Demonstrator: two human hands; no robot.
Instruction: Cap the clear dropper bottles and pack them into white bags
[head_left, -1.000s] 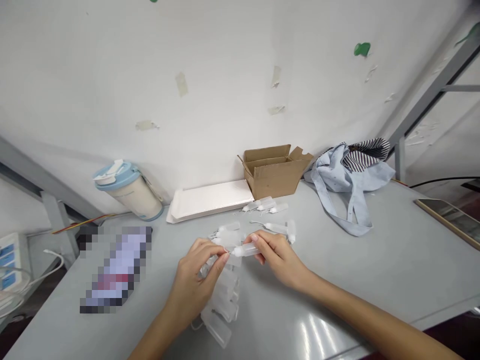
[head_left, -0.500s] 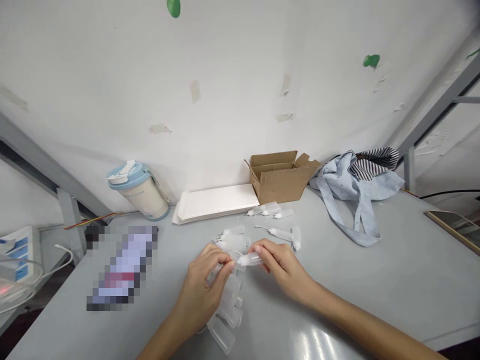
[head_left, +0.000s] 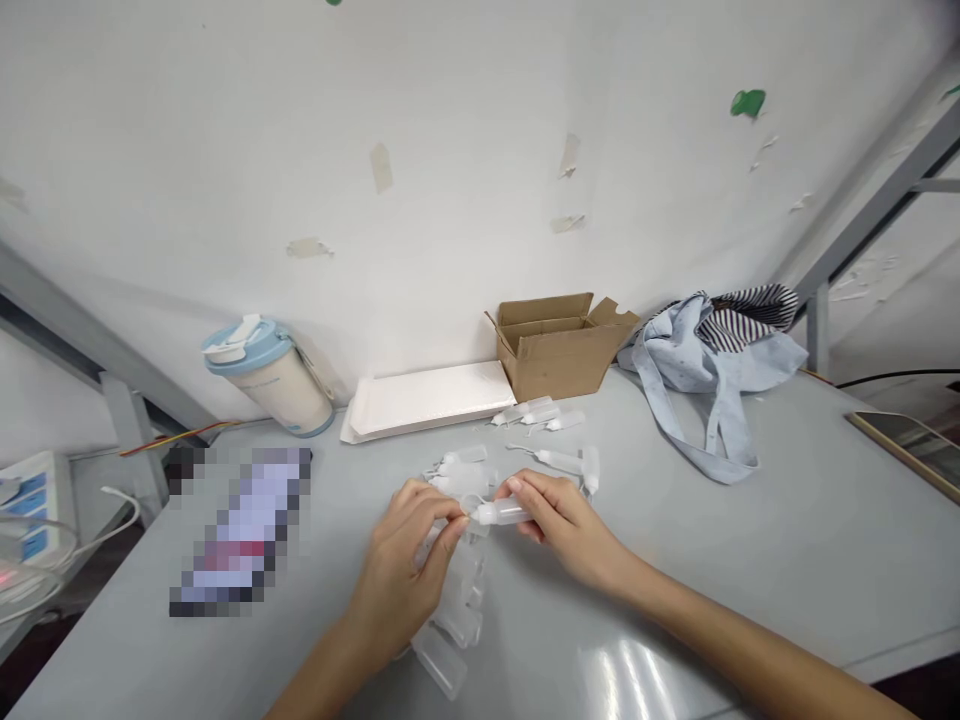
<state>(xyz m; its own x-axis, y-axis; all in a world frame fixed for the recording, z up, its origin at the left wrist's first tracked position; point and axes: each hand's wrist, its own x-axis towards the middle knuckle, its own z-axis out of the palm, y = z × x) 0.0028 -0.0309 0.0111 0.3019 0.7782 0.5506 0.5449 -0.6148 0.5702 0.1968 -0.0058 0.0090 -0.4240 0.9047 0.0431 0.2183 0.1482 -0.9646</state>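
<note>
- A small clear bottle [head_left: 504, 513] is held level just above the grey worktop [head_left: 750, 560], near the middle of its front half.
- The bottle's body is gripped by the right hand [head_left: 562, 525], with the fingers clamped on it.
- The bottle's nozzle end is pinched between the closed fingers of the left hand [head_left: 409, 570].
- A heap of like bottles [head_left: 454, 625] is seen beneath the hands, and loose bottles [head_left: 536, 412] are laid beside a cardboard box [head_left: 559, 350] at the wall.
</note>
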